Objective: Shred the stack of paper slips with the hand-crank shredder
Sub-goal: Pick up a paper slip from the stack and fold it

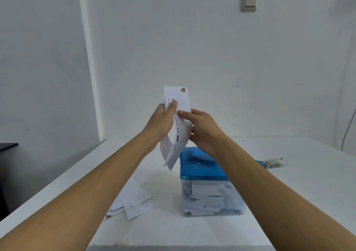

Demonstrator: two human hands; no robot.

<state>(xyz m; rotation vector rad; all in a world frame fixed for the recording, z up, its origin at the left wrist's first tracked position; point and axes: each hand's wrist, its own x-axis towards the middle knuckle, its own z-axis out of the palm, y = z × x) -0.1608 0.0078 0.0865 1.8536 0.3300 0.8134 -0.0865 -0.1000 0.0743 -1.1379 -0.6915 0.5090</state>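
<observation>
The paper slips (178, 135) are held up in the air, above the tabletop (300, 202) and a little above and to the left of the shredder (202, 166). They are white with some printed text, and their lower ends curl down toward the shredder's left side without touching it.

The grip of the left hand (163, 121) is closed on the slips, with the thumb pressed on the printed face. The grip of the right hand (202, 129) is closed on them too, pinching their right edge between the thumb and the fingers.

The shredder has a blue translucent lid, and below it a clear bin (238, 198). In the bin lie many white paper pieces (208, 192), which fill most of it. The crank (273, 163) sticks out from the right side of the lid, partly hidden behind the right forearm.

To the left of the bin, more loose slips (134, 198) lie flat on the tabletop, overlapping each other.

On the wall behind there is a light switch (249, 1), and a thin cable (348, 127) hangs at the right edge.
</observation>
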